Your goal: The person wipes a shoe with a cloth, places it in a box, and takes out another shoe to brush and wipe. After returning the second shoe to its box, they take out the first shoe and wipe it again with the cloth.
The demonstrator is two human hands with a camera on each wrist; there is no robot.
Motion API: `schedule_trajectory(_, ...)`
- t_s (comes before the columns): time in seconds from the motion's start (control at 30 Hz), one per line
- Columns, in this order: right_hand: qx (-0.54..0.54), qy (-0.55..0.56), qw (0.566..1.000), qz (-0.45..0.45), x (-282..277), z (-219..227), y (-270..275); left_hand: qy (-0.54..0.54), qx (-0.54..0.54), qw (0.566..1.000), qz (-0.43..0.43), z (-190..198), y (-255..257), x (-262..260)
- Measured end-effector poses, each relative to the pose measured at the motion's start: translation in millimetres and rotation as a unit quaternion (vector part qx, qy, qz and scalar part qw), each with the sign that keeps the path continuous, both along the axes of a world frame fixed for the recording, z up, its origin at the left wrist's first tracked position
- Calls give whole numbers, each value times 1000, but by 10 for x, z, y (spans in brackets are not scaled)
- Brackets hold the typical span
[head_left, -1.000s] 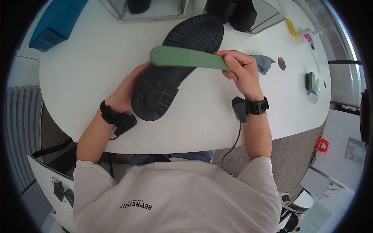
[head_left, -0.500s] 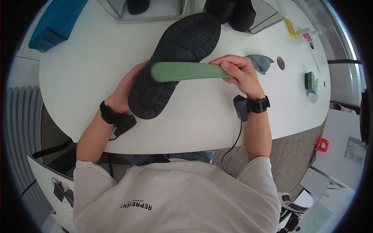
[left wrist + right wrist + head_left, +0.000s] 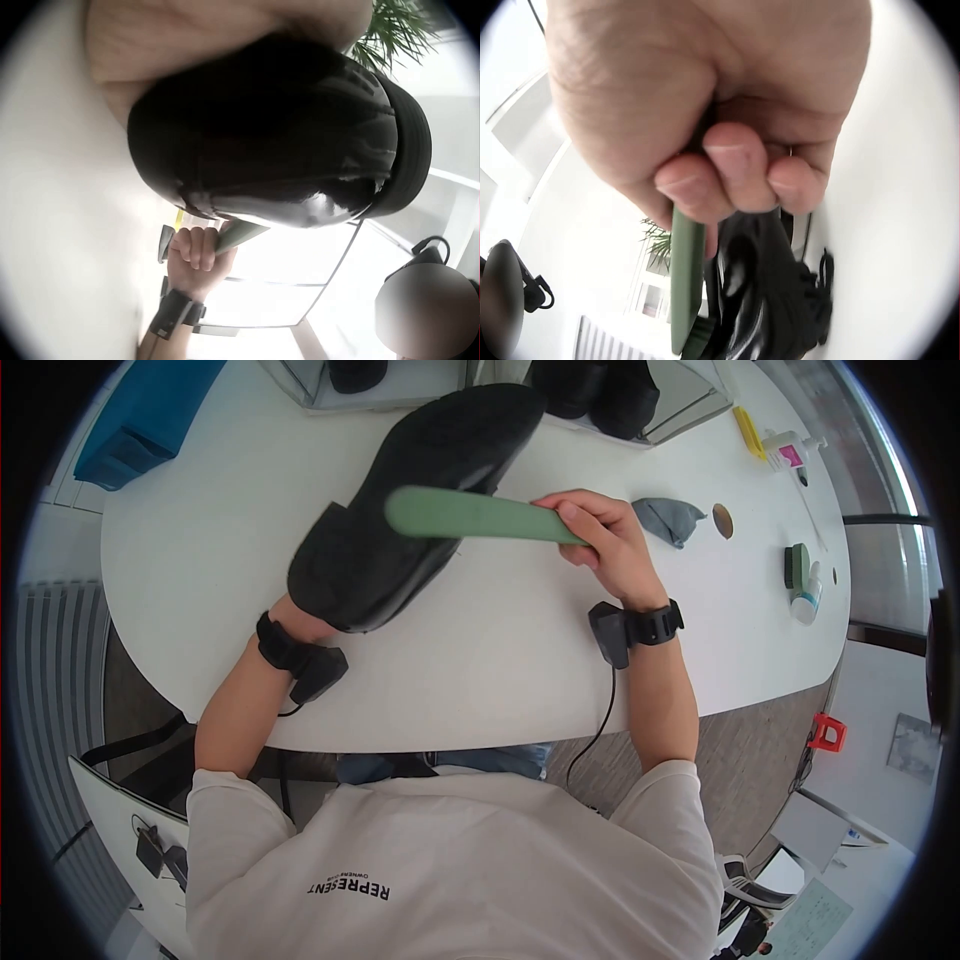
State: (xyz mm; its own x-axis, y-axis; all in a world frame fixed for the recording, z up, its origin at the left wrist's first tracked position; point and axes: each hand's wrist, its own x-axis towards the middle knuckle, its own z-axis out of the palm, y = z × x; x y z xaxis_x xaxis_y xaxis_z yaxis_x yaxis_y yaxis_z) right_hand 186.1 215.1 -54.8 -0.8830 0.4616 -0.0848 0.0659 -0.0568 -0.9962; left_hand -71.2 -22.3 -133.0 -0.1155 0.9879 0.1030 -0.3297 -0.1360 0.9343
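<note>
A glossy black lace-up shoe [image 3: 440, 445] is held over the white table [image 3: 480, 690], its treaded sole facing up and tilted. My left hand [image 3: 303, 620] grips it at the heel end, mostly hidden beneath it in the head view. In the left wrist view, that palm [image 3: 217, 37] lies against the shiny upper [image 3: 277, 150]. My right hand [image 3: 612, 550] holds a long green brush [image 3: 480, 515] by one end, fingers curled round it. Dark bristles [image 3: 699, 335] show on the brush's side facing the shoe in the right wrist view. The brush overlaps the sole's middle in the head view.
Black shoes [image 3: 600, 400] stand by a clear-sided box at the back. A grey cloth [image 3: 668, 521] lies right of my right hand. Farther right are a small green brush [image 3: 797, 567], a white bottle [image 3: 806, 605] and a pink-labelled bottle [image 3: 785, 452]. A teal case [image 3: 145, 430] is back left.
The shoe has tilted and shifted up and left, its sole turning and more of its side showing. The brush dipped toward the heel, then rose again with my right hand.
</note>
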Motion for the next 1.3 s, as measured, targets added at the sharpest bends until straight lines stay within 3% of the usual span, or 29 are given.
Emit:
schedule_trajectory(0.03, -36, 17, 999, -9, -25, -31, -38, 250, 42, 967, 34, -6, -66, -1)
schedule_trajectory(0.07, -70, 36, 997, -17, -35, -50, -63, 484, 83, 869, 65, -5, -120, -6)
schedule_trajectory(0.1, -70, 36, 997, -16, -27, -40, -63, 687, 121, 710, 94, 0, -139, -18)
schedule_trajectory(0.27, -169, 99, 981, 0, -34, -28, -52, 711, 121, 690, 64, -37, -128, -25)
schedule_trajectory(0.4, -138, 73, 988, -3, -30, 10, -113, 759, 71, 645, 53, 25, -72, 10)
schedule_trajectory(0.43, -67, 57, 996, 33, -21, 35, -134, 757, 69, 648, 50, 40, -80, 15)
schedule_trajectory(0.47, 3, 40, 997, 70, -7, 53, -167, 716, 80, 691, 51, 66, -99, 18)
schedule_trajectory(0.5, 0, 39, 997, 69, 3, 78, -201, 674, 91, 731, 54, 78, -112, 20)
schedule_trajectory(0.57, 113, -8, 985, 133, -13, 154, -237, 665, 81, 740, 59, 49, -110, 20)
schedule_trajectory(0.73, 123, 36, 988, 89, -133, 108, -465, 672, 89, 733, 52, 33, -63, 46)
schedule_trajectory(0.77, 146, 62, 985, 72, -154, 73, -504, 462, 26, 885, 43, -69, -41, 88)
schedule_trajectory(0.8, 144, 62, 985, 69, -153, 81, -516, 218, -39, 975, 28, -107, -8, 133)
schedule_trajectory(0.83, 141, 40, 985, 86, -140, 108, -526, 216, -41, 975, 23, -129, 11, 157)
schedule_trajectory(0.9, 134, 15, 986, 100, -95, 181, -518, 314, -29, 949, 14, -124, 37, 193)
schedule_trajectory(1.1, 164, -51, 969, 175, 110, 351, -195, 602, 20, 798, 25, 78, 86, 144)
schedule_trajectory(1.13, 165, -50, 969, 176, 132, 356, -167, 603, 20, 797, 26, 65, 91, 158)
schedule_trajectory(1.17, 168, -64, 966, 186, 150, 353, -137, 428, -27, 903, 35, 36, 94, 173)
schedule_trajectory(1.2, 170, -78, 963, 195, 167, 347, -111, 233, -74, 969, 42, 17, 97, 183)
schedule_trajectory(1.23, 169, -79, 963, 195, 177, 345, -87, 232, -75, 969, 40, 10, 110, 183)
schedule_trajectory(1.3, 152, -79, 962, 213, 204, 356, -51, 132, -141, 980, 45, -1, 144, 187)
